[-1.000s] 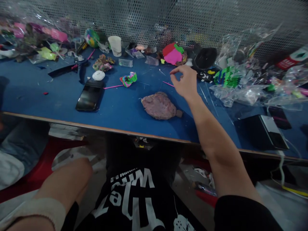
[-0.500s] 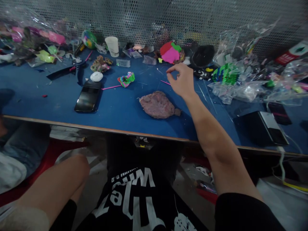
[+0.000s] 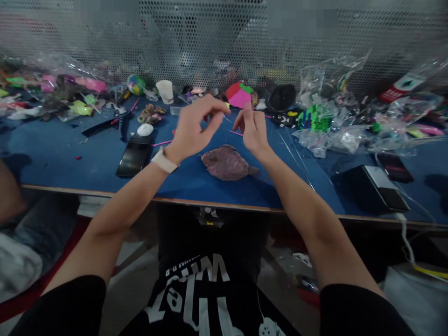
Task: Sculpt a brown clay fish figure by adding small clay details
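Blue table (image 3: 98,163), black-and-white shirt (image 3: 191,289)

Phone (image 3: 134,156) L of clay fish (image 3: 227,163), cup (image 3: 165,92) behind, on tbl (image 3: 94,172).

both hands (image 3: 196,126) above blue table (image 3: 182,184), fingers bent

Head-worn camera, facing forward, down over table.
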Motion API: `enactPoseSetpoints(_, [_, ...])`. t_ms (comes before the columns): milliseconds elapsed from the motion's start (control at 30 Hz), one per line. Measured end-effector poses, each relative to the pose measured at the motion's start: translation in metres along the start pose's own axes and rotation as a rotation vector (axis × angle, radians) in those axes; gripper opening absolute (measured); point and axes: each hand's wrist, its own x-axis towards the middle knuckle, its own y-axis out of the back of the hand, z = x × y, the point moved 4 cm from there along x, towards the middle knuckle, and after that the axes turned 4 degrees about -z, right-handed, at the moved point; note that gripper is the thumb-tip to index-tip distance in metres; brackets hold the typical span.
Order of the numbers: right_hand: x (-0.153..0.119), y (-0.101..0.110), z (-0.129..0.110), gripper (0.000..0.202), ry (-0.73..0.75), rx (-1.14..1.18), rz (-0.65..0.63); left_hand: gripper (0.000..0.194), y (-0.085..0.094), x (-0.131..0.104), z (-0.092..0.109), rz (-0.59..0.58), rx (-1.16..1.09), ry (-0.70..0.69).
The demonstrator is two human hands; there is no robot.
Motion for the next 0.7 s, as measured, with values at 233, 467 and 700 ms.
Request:
enactPoseSetpoints(233, [-0.010,-0.022,-0.007,0.097,-0.119,0.223,-0.094,0.046,-0.056,-0.009,-0.046,-0.213,0.275,-0.097])
enactPoseSetpoints(467, [-0.007,-0.044,0.007,0.096,-0.150,0.300,-0.266,0.044,-0.050,-0.019,-0.065,-0.121,0.224,-0.004])
enactPoseSetpoints(700, [-0.002,-0.034,0.008,0.085,-0.103,0.252,-0.181,0.036,-0.038,-0.016,-0.067,-0.025,0.194,0.045])
